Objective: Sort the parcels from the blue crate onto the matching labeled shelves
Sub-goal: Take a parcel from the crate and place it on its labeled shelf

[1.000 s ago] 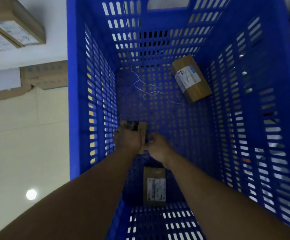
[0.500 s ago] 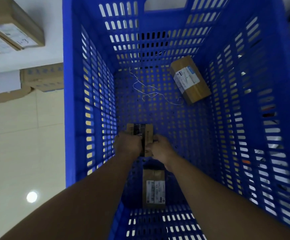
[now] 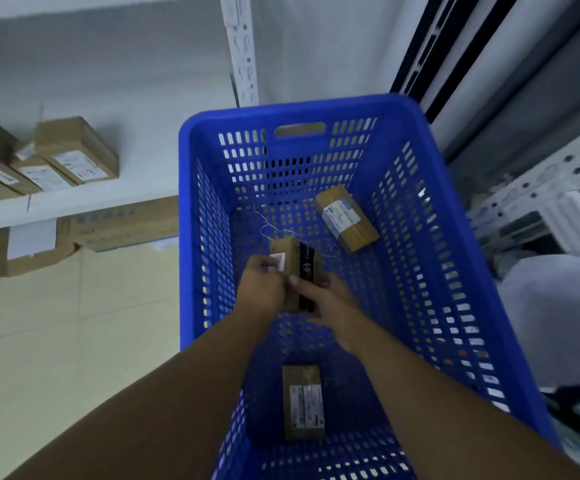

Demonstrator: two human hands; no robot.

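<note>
A small brown parcel [image 3: 295, 263] with a white label and a black band is raised above the floor of the blue crate [image 3: 454, 209]. My left hand [image 3: 264, 289] grips its left side, thumb across the front. My right hand [image 3: 333, 303] holds its right side from below. A labeled brown parcel [image 3: 347, 218] lies tilted at the crate's far right. Another labeled brown parcel [image 3: 303, 401] lies flat on the crate floor near me, between my forearms.
A white shelf [image 3: 74, 202] at the left carries several labeled brown boxes [image 3: 74, 154]. Cartons [image 3: 119, 225] stand under it on the pale tiled floor. White perforated shelf uprights [image 3: 243, 50] rise behind the crate, and racking [image 3: 541, 181] stands at the right.
Both hands have lifted the small parcel up off the crate floor and turned it so its label shows. My head has pulled back, so the whole crate and shelves are in view.
</note>
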